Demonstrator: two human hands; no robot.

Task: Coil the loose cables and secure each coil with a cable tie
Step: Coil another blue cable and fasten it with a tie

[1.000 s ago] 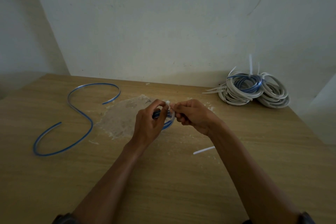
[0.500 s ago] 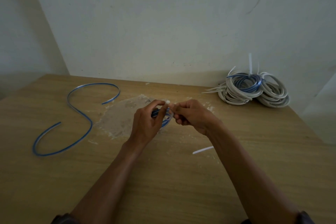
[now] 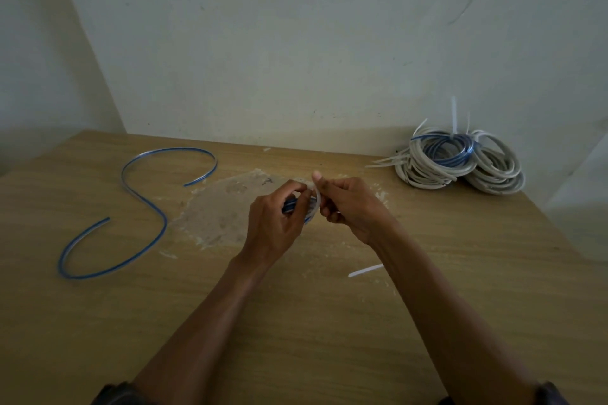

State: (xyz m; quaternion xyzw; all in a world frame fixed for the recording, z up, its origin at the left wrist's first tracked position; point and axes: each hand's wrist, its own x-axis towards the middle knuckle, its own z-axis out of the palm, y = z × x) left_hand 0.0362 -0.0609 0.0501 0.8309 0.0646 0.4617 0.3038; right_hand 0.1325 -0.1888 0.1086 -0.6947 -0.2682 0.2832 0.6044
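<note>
My left hand [image 3: 274, 223] grips a small blue cable coil [image 3: 294, 205] over the middle of the wooden table [image 3: 296, 322]; most of the coil is hidden by the fingers. A white cable tie [image 3: 316, 196] curves around the coil, and my right hand [image 3: 350, 205] pinches its end, thumb raised. A loose blue cable [image 3: 144, 204] lies in an S shape on the table's left side. A spare white cable tie [image 3: 365, 270] lies near my right forearm.
A pile of tied white and blue cable coils [image 3: 460, 163] sits at the back right by the wall, tie tails sticking up. A pale scuffed patch [image 3: 223, 207] marks the table centre. The table's right edge drops away near the pile.
My right hand has shifted slightly and its thumb has lifted, drawing the tie's end upward beside the coil. My left hand stays on the coil.
</note>
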